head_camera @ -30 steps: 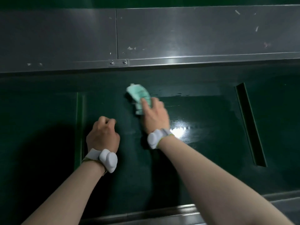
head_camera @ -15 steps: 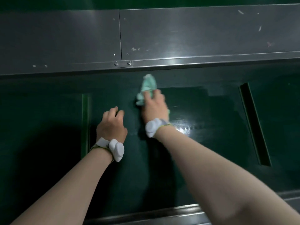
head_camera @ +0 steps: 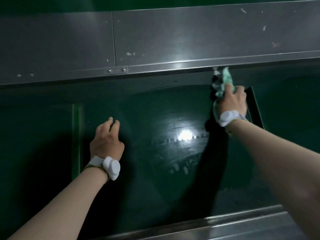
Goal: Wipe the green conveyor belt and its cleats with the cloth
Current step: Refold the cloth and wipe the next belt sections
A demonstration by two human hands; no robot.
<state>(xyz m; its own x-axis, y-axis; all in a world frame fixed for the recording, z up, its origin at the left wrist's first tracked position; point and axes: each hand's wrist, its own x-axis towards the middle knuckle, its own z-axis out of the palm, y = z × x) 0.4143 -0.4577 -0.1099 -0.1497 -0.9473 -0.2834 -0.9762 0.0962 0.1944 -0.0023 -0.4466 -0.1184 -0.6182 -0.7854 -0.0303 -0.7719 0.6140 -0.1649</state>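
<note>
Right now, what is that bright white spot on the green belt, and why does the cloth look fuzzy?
In the head view, the white spot is lamp glare on the wet, shiny dark green conveyor belt. The crumpled pale green cloth in the right hand is smeared by motion blur. Dark arm shadows fall on the belt beside the left hand, and the wide lens bends the grey metal side rail.

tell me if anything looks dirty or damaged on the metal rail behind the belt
No damage shows, but the rail carries pale specks and smears, mostly near its right end and along its lower left edge. The right hand holds the cloth on the belt just below it.
</note>
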